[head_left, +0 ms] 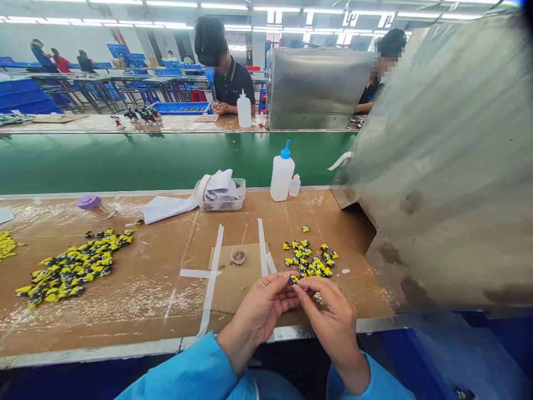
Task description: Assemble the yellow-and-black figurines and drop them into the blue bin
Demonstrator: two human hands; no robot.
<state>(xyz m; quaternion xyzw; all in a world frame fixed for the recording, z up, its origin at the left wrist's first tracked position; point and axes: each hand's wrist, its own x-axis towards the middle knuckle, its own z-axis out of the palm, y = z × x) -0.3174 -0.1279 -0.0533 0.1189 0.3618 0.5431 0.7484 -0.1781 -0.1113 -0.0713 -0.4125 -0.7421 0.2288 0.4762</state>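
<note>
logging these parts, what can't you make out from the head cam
Head view:
- yellow-and-black piece: partly hidden by the left hand and right hand
- small round dish: contents too small to tell
- plastic tub: contents hidden by white paper
- far-left pile: cut off by the picture's edge

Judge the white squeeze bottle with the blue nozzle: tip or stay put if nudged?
The white squeeze bottle would probably tip fairly easily: upright, tall, narrow base. Its thin-looking translucent plastic suggests it is light and gives when squeezed. Smooth sides may feel slightly slippery.
</note>
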